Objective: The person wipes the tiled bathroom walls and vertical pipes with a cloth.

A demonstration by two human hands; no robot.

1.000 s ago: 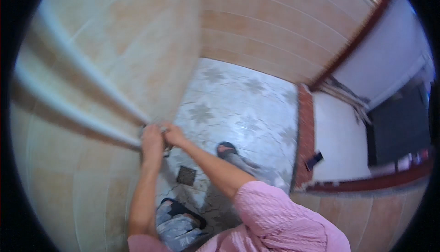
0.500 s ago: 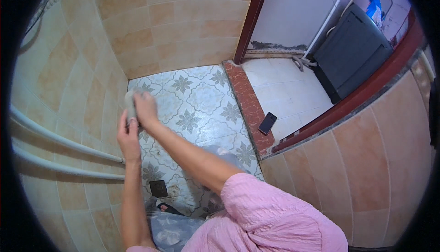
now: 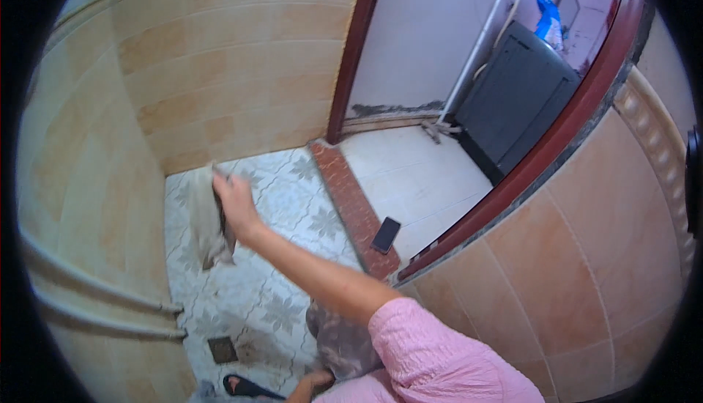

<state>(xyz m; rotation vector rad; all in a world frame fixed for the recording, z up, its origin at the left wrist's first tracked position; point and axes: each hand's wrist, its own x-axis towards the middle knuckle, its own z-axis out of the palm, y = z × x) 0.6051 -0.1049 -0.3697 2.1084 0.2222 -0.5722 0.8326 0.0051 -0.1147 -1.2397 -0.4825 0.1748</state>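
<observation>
My right hand (image 3: pixel 237 199) is stretched out low over the patterned tiled floor, its fingers closed on the upper part of a greyish cloth (image 3: pixel 203 216). The cloth hangs unfolded below and left of the hand, smeared by motion, with a darker lower end. My left hand (image 3: pixel 316 381) shows only in part at the lower edge, beside the grey patterned fabric (image 3: pixel 344 341) over my legs. Its fingers are hidden, so I cannot tell whether it holds anything.
A red raised threshold (image 3: pixel 348 198) crosses the doorway, with a dark phone (image 3: pixel 386 234) beside it. Beyond stands a dark grey boxy appliance (image 3: pixel 516 95). Pale pipes (image 3: pixel 102 293) run along the left wall. A square drain (image 3: pixel 222 349) lies near my slippered foot (image 3: pixel 245 387).
Both hands were together on the bunched cloth. My left hand has let go and dropped to the lower edge; the cloth now hangs open from my right hand. The view has shifted right.
</observation>
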